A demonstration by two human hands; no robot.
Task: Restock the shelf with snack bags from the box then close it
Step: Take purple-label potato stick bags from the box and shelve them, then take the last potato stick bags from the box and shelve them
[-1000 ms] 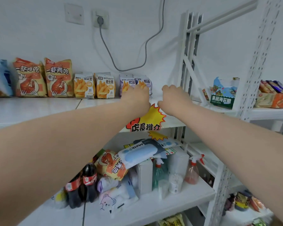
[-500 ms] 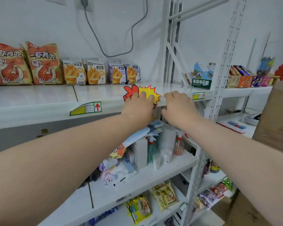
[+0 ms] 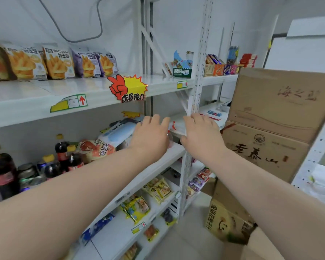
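Observation:
Snack bags (image 3: 60,62) printed with fries stand in a row at the back of the white upper shelf (image 3: 36,94), two orange ones and two purple ones (image 3: 94,61). My left hand (image 3: 150,136) and my right hand (image 3: 203,136) hover side by side below that shelf, in front of the second shelf level. Both are empty, palms down, fingers loosely extended. Stacked brown cardboard boxes (image 3: 276,117) stand to the right, flaps shut. Part of another cardboard edge (image 3: 259,246) shows at the bottom right.
A white perforated shelf post (image 3: 197,91) rises between my hands. Cola bottles (image 3: 2,173), a face-mask pack (image 3: 118,132) and a shrimp-chip bag (image 3: 96,149) fill the second shelf. Yellow snack packs (image 3: 158,190) lie on lower shelves. A yellow box (image 3: 223,222) sits on the floor.
Both hands have come off the upper shelf edge and dropped to the level of the second shelf. My view has swung right and down, bringing the cardboard boxes into sight.

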